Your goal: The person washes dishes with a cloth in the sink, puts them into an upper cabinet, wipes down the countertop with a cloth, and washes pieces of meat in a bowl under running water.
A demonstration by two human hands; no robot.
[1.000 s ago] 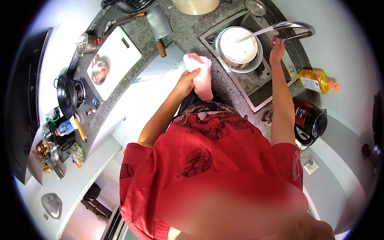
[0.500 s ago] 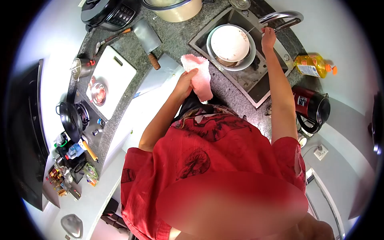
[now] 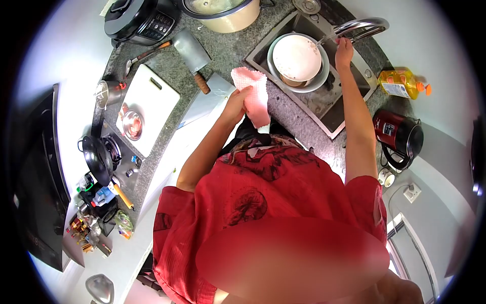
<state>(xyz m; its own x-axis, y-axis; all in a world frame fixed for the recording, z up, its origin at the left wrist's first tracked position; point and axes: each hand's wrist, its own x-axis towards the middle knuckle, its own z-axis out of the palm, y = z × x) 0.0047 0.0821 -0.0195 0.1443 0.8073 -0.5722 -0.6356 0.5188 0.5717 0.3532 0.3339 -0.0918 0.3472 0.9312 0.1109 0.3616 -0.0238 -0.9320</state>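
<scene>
Seemingly, we are at the step of handling the faucet: our left hand pinches the pink cloth near the surface's edge, and our right hand is at the faucet, whether gripping we cannot tell. Steady control seems called for next above the white bowl, where running water is hard to make out.

Pink on the cloth, silver on the tap, white on the bowl! Red shirt, black-patterned; yellow bottle, orange-capped; and a speckled grey counter!
</scene>
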